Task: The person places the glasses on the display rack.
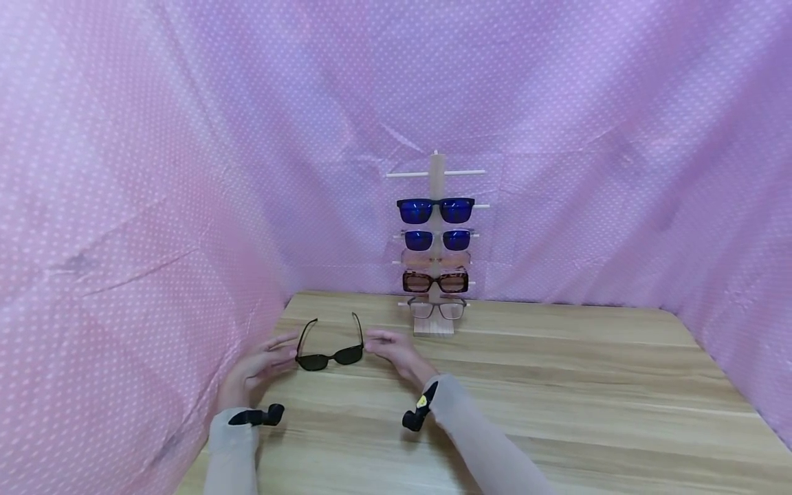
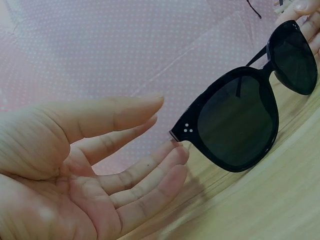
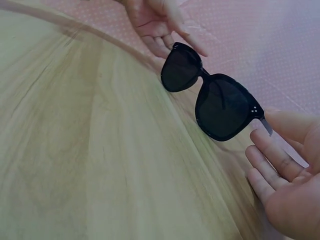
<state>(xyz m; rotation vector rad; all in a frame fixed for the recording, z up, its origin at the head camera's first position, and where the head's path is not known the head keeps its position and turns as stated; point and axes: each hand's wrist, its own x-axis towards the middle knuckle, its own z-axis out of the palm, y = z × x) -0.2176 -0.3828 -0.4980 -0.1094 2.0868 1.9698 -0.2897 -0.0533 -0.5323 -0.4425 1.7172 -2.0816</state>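
Observation:
A pair of black sunglasses (image 1: 349, 355) is at the left of the table, lenses toward me and both temples spread open. Three small dots mark each front corner. My left hand (image 1: 261, 363) is at its left end, thumb and fingers parted; in the left wrist view the fingertips (image 2: 176, 154) come right up to the corner and the thumb stays apart. On the other side is my right hand (image 1: 399, 352). Its thumb and loosely bent fingers (image 3: 265, 142) lie close about the right hinge and temple, without a visible pinch.
A wooden display stand (image 1: 436, 172) with white crossbars rises at the table's back. It bears several glasses, among them blue-lensed sunglasses (image 1: 456, 210) and a tortoiseshell pair (image 1: 454, 282). Its top bar (image 1: 465, 172) carries none. Pink dotted cloth (image 1: 557, 137) surrounds the wood-grain table (image 1: 588, 385).

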